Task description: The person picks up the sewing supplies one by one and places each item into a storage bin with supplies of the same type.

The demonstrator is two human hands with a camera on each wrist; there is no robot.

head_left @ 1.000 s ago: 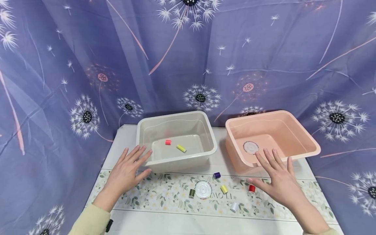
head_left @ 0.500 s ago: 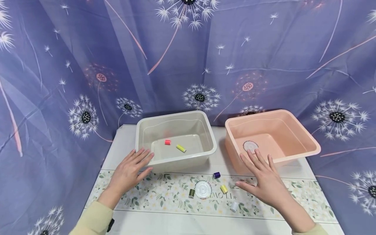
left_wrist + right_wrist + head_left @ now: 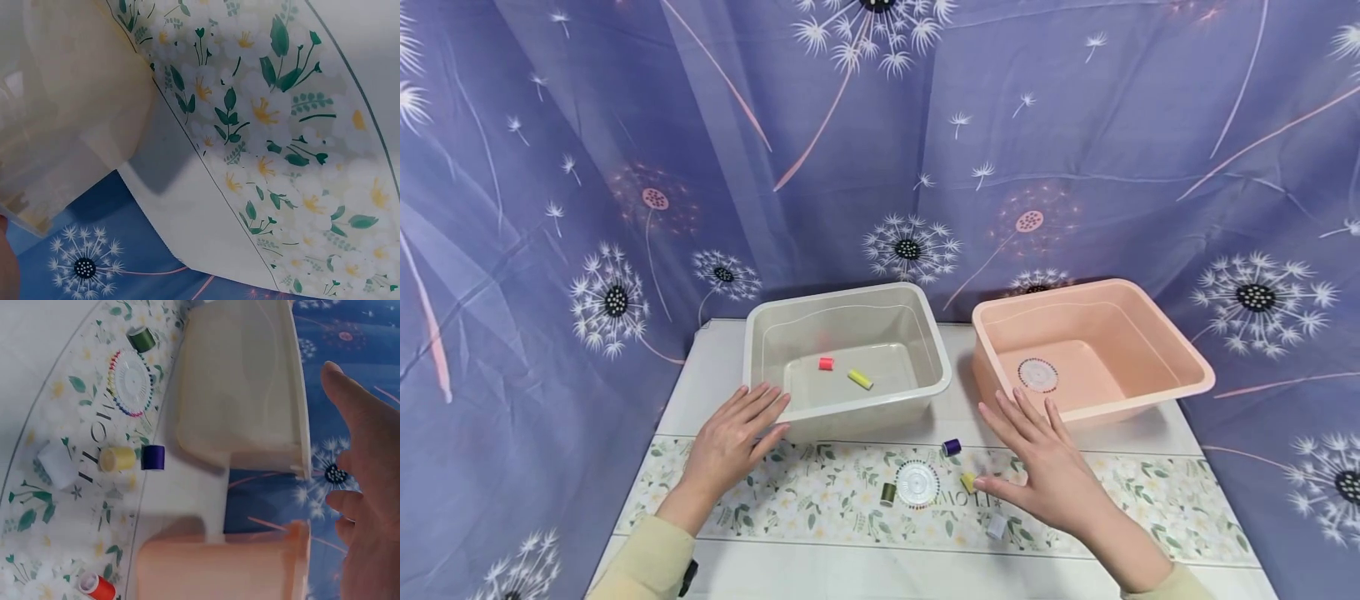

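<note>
My left hand [image 3: 730, 437] lies with spread fingers at the near left corner of the grey basin [image 3: 880, 418]; whether it touches the rim I cannot tell. In the basin are a pinkish-red thread spool [image 3: 826, 364] and a long yellow spool [image 3: 861, 379]. Above the table hovers my right hand [image 3: 1048, 471], fingers extended, holding nothing; its thumb overlaps a yellow spool [image 3: 967, 482]. Near it are purple [image 3: 951, 447], white [image 3: 997, 526] and dark green [image 3: 887, 494] spools and a pin wheel [image 3: 917, 484]. A red spool [image 3: 97, 586] shows only in the right wrist view.
To the right of the grey basin stands a pink basin [image 3: 1120, 325] with another pin wheel [image 3: 1037, 376] in it. A blue-purple dandelion curtain [image 3: 820, 233] encloses the back and sides of the table. A floral strip [image 3: 1180, 500] crosses the tabletop.
My right hand has moved left, from over the pink basin's front to beside the yellow spool, and now covers the red spool in the head view. The left hand has barely moved.
</note>
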